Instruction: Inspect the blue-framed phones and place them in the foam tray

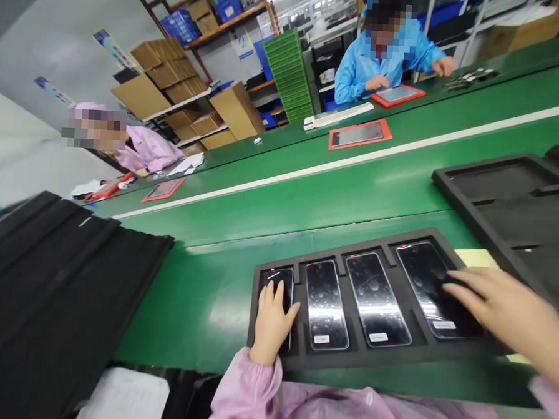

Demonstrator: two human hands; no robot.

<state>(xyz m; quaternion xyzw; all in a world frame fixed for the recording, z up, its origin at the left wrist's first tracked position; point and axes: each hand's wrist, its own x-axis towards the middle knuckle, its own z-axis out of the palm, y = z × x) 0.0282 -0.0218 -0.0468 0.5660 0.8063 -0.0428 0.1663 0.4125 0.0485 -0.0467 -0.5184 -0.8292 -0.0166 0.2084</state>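
Note:
A black foam tray (300, 359) holds several dark-screened phones side by side in its slots. My left hand (272, 318) lies over the leftmost phone (283, 275), its fingers spread on the screen and the thumb out past the right edge. That phone's lower part is mostly hidden. Beside it are a second phone (325, 306) and a third phone (375, 299), each with a small white label near the bottom. My right hand (503, 309) is at the right side of the rightmost phone (428, 286), fingers stretched towards its screen; its fingertips are somewhat blurred.
Another black tray (499, 208) lies at the right, near a yellow sheet (476, 257). Stacked black trays (45, 297) stand at left. Across the green bench (210, 281), a person in blue (362, 67) and a person in pink (151, 146) sit near red-framed panels (361, 134).

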